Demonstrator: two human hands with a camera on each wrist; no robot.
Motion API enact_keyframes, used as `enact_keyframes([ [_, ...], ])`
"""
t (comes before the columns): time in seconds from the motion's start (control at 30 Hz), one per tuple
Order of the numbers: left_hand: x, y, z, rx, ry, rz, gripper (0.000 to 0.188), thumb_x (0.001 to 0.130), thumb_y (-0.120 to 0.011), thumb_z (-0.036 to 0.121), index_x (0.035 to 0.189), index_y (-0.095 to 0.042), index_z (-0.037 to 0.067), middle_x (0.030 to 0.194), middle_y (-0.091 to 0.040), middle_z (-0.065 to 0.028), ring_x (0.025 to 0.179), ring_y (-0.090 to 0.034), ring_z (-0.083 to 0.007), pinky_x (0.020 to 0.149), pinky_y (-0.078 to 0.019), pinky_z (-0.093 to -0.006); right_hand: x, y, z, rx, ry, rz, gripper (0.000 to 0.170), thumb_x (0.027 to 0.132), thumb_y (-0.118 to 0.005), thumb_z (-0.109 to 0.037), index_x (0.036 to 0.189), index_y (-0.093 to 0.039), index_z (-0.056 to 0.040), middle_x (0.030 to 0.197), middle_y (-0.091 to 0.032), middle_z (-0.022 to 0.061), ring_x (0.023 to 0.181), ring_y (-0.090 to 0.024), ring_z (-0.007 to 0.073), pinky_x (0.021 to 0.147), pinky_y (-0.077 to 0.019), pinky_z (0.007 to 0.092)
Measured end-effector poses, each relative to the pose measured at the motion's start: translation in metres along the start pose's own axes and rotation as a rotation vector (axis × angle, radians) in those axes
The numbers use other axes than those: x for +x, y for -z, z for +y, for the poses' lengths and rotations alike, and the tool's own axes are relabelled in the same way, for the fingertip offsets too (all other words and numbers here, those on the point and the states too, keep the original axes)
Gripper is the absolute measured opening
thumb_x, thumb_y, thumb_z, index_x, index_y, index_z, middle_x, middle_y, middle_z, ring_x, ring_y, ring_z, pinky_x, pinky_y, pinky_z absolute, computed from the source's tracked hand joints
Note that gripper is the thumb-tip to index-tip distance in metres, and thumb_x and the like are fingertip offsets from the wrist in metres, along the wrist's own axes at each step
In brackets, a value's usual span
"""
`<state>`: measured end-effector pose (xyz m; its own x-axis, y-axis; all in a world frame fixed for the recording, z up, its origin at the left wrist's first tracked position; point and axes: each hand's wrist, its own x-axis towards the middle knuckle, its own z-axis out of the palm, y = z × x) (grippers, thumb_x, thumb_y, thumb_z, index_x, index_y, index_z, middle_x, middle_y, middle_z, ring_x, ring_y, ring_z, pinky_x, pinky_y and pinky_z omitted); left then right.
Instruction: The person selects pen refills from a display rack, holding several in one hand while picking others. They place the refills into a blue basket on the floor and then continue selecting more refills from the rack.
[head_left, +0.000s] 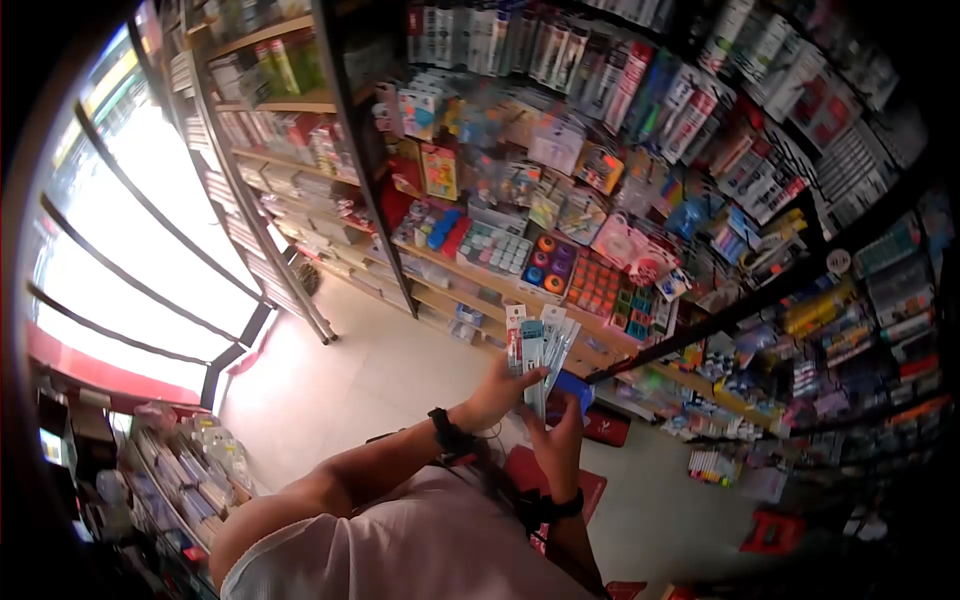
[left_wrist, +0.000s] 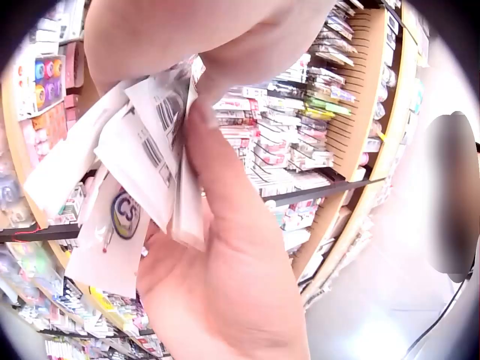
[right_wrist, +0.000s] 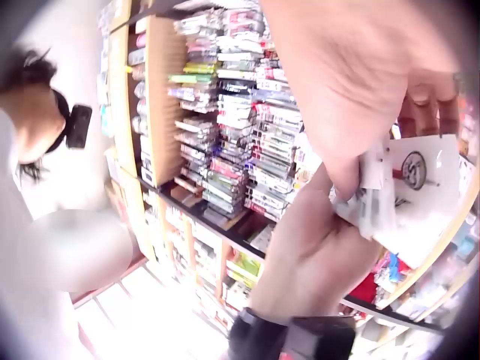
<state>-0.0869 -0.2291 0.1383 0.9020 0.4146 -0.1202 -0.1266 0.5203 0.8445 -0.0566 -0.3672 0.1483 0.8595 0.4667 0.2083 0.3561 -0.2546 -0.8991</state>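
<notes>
Several slim white packets [head_left: 533,345], some with teal or red labels, fan upward from between both hands. Barcodes show on the packets [left_wrist: 146,146] in the left wrist view, and one carries a round printed logo. My left hand [head_left: 492,393] grips the fan from its left side, thumb across the front. Below and to the right, my right hand [head_left: 557,440] pinches the lower part of the packets. The right wrist view shows the right hand [right_wrist: 367,90] with its thumb on the packet edges, close above the left hand [right_wrist: 319,236]. The packets' lower ends are partly hidden.
Ahead stands a shelf wall [head_left: 545,140] hung with packaged stationery. Below it, a ledge holds bins of small colourful goods [head_left: 595,285]. Dark metal posts divide the shelving. A bright window [head_left: 130,230] is at left, above pale floor [head_left: 345,375]. Another goods shelf [head_left: 190,470] stands lower left.
</notes>
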Motion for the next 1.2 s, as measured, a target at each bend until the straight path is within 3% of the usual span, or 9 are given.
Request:
enact_keyframes([
  [0.17, -0.031, 0.023, 0.015, 0.017, 0.085, 0.228, 0.021, 0.092, -0.069, 0.013, 0.107, -0.062, 0.002, 0.093, -0.066, -0.0035, 0.080, -0.064, -0.0122, 0.063, -0.0531, -0.0284, -0.008, -0.024, -0.011, -0.119, -0.002, -0.112, 0.030, 0.077, -0.083, -0.015, 0.087, -0.059, -0.0001, 0.068, -0.058, 0.0075, 0.058, -0.049, 0.0156, 0.053, -0.0383, 0.0315],
  [0.3, -0.038, 0.060, 0.016, 0.031, 0.072, 0.171, 0.024, 0.092, -0.069, 0.013, 0.111, -0.060, 0.002, 0.098, -0.066, -0.0053, 0.082, -0.064, -0.0137, 0.066, -0.0533, -0.0293, -0.017, -0.052, -0.022, -0.067, -0.004, -0.079, 0.029, 0.077, -0.081, -0.014, 0.075, -0.058, 0.0024, 0.057, -0.054, 0.0087, 0.050, -0.045, 0.0159, 0.050, -0.0366, 0.0333],
  [0.43, -0.045, 0.095, 0.037, -0.071, 0.045, 0.060, 0.022, 0.096, -0.063, 0.013, 0.113, -0.058, 0.001, 0.100, -0.065, -0.0069, 0.089, -0.064, -0.0161, 0.073, -0.0553, -0.0316, -0.018, -0.079, -0.038, -0.240, 0.085, -0.145, 0.031, 0.083, -0.075, -0.018, 0.074, -0.055, 0.0053, 0.061, -0.053, 0.0187, 0.052, -0.048, 0.0312, 0.051, -0.0370, 0.0381],
  [0.57, -0.047, 0.150, 0.055, -0.176, 0.209, -0.068, 0.021, 0.097, -0.061, 0.012, 0.114, -0.057, 0.001, 0.101, -0.064, -0.0062, 0.091, -0.064, -0.0160, 0.076, -0.0557, -0.0326, -0.020, -0.123, -0.072, -0.227, 0.151, -0.153, 0.029, 0.089, -0.066, -0.015, 0.074, -0.054, 0.0066, 0.066, -0.053, 0.0233, 0.061, -0.052, 0.0439, 0.054, -0.0379, 0.0428],
  [0.77, -0.054, 0.221, 0.142, -0.139, 0.167, -0.168, 0.021, 0.096, -0.062, 0.009, 0.115, -0.058, 0.002, 0.103, -0.065, -0.0034, 0.091, -0.062, -0.0139, 0.078, -0.0538, -0.0324, -0.028, -0.223, -0.116, -0.183, 0.023, -0.086, 0.030, 0.094, -0.061, -0.015, 0.073, -0.053, 0.0049, 0.064, -0.051, 0.0215, 0.059, -0.055, 0.0390, 0.054, -0.0382, 0.0425],
  [0.9, -0.053, 0.272, 0.163, -0.076, 0.157, -0.089, 0.024, 0.093, -0.065, 0.008, 0.115, -0.058, 0.003, 0.101, -0.066, -0.0025, 0.094, -0.063, -0.0151, 0.083, -0.0506, -0.0319, -0.019, -0.273, -0.152, -0.223, 0.084, -0.057, 0.029, 0.094, -0.062, -0.018, 0.074, -0.056, 0.0021, 0.069, -0.055, 0.0204, 0.064, -0.056, 0.0421, 0.056, -0.0420, 0.0448],
  [1.0, -0.071, 0.284, 0.168, -0.129, 0.011, 0.109, 0.024, 0.091, -0.067, 0.006, 0.113, -0.058, 0.003, 0.101, -0.066, -0.0033, 0.092, -0.064, -0.0147, 0.080, -0.0512, -0.0313, -0.027, -0.294, -0.165, -0.223, 0.151, -0.116, 0.023, 0.094, -0.061, -0.014, 0.078, -0.056, 0.0020, 0.072, -0.056, 0.0211, 0.065, -0.057, 0.0429, 0.057, -0.0421, 0.0460],
  [1.1, -0.068, 0.306, 0.201, -0.101, 0.032, 0.118, 0.022, 0.089, -0.070, 0.011, 0.107, -0.061, 0.002, 0.095, -0.066, -0.0028, 0.085, -0.064, -0.0130, 0.076, -0.0519, -0.0293, -0.007, -0.325, -0.170, -0.239, 0.172, -0.128, 0.023, 0.094, -0.060, -0.013, 0.078, -0.053, 0.0021, 0.073, -0.053, 0.0230, 0.071, -0.053, 0.0477, 0.058, -0.0402, 0.0483],
  [1.2, -0.067, 0.334, 0.211, -0.118, -0.036, 0.167, 0.025, 0.090, -0.070, 0.012, 0.110, -0.061, -0.001, 0.099, -0.068, -0.0045, 0.088, -0.065, -0.0128, 0.076, -0.0525, -0.0283, 0.003, -0.355, -0.173, -0.191, 0.206, -0.170, 0.025, 0.096, -0.057, -0.014, 0.077, -0.053, 0.0016, 0.071, -0.054, 0.0207, 0.066, -0.053, 0.0443, 0.057, -0.0398, 0.0456],
])
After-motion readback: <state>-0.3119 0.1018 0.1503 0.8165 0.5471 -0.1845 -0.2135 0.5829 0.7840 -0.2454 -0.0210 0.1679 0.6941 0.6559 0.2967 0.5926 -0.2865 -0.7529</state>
